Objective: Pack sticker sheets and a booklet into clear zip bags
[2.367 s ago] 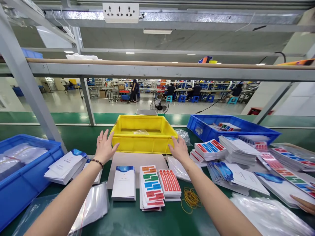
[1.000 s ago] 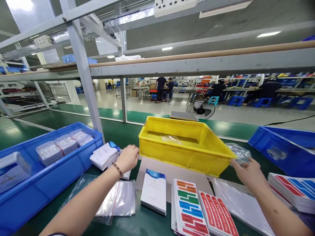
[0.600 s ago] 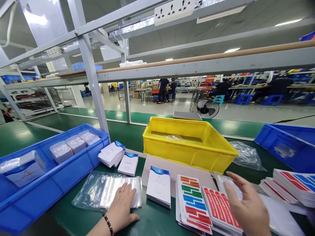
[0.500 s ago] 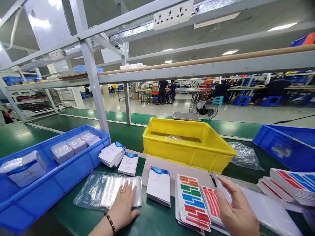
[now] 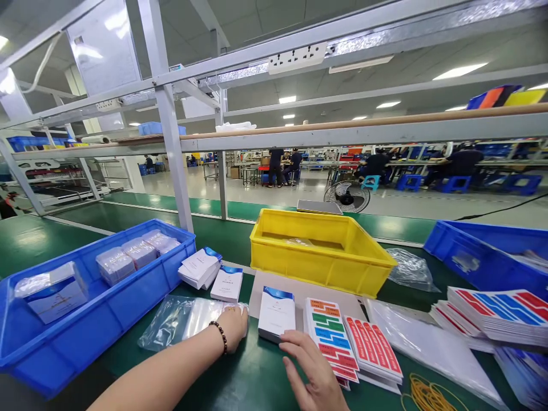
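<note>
My left hand (image 5: 235, 327) is curled over the right end of a pile of clear plastic bags (image 5: 199, 317); its fingertips are partly hidden. Over the green table, my right hand (image 5: 314, 374) is open with its fingers apart and nothing in them. Its fingertips are close to the front corner of a stack of white booklets with a blue top band (image 5: 276, 313). Just right of that lie a stack of sheets with coloured stickers (image 5: 327, 328) and a stack of red-striped sticker sheets (image 5: 371, 345). My right hand covers part of the coloured sheets' front edge.
A yellow bin (image 5: 321, 268) stands behind the stacks. At left is a blue bin (image 5: 128, 311) with wrapped packs; another blue bin (image 5: 466, 257) stands at right. More booklets (image 5: 200, 267), plastic sleeves (image 5: 432, 342), sticker sheets (image 5: 496, 314) and rubber bands (image 5: 430, 394) lie around.
Both hands have left the yellow bin. My left hand went to the plastic bags, lay flat there, then curled at their right end. My right hand moved left from the plastic sleeves towards the booklets.
</note>
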Action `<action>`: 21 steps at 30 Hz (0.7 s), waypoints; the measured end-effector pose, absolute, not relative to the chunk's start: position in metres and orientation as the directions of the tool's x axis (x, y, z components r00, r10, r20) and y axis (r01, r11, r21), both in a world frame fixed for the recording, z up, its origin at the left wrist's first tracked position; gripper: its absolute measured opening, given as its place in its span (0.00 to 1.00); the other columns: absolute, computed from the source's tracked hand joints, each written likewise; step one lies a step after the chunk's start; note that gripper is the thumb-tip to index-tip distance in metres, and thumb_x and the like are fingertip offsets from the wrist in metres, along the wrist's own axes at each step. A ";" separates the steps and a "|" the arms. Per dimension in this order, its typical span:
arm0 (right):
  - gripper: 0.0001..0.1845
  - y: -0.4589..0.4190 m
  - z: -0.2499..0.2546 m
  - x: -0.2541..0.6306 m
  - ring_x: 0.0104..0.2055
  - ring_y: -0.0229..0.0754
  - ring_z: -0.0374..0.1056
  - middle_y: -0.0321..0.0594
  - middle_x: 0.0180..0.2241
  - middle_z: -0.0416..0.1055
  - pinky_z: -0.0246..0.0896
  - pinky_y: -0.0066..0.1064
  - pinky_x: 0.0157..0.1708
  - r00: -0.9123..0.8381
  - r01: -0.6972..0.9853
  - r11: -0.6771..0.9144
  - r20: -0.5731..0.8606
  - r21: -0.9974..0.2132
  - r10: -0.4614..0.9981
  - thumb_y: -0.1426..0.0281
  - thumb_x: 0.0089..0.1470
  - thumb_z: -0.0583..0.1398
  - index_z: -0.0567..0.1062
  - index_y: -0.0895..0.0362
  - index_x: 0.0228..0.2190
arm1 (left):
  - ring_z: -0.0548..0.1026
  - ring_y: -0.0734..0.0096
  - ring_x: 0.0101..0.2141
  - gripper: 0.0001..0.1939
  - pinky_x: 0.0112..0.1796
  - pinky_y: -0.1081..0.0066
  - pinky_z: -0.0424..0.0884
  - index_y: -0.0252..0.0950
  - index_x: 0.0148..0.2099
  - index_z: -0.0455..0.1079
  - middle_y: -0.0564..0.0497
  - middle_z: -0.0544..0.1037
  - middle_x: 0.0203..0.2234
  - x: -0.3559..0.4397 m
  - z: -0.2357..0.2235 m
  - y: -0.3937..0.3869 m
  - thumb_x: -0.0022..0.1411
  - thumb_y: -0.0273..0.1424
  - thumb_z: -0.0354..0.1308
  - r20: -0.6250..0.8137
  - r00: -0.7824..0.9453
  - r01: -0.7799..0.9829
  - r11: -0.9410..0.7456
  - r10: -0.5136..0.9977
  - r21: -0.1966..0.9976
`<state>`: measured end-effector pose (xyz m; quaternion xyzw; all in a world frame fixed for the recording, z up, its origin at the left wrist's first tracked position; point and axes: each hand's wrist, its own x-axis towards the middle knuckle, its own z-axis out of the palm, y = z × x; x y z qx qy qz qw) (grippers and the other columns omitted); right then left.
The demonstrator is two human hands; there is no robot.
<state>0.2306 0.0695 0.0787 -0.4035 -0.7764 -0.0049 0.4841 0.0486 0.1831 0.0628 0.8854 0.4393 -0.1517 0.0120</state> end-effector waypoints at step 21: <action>0.10 0.031 0.044 0.210 0.31 0.40 0.72 0.40 0.29 0.74 0.69 0.25 0.31 -0.146 0.600 0.603 0.670 -0.525 0.728 0.79 0.49 0.53 0.69 0.54 0.32 | 0.72 0.64 0.42 0.17 0.43 0.57 0.68 0.32 0.43 0.68 0.46 0.74 0.41 0.023 0.067 0.189 0.58 0.40 0.54 -0.281 0.578 0.774 -0.624 0.766 -0.109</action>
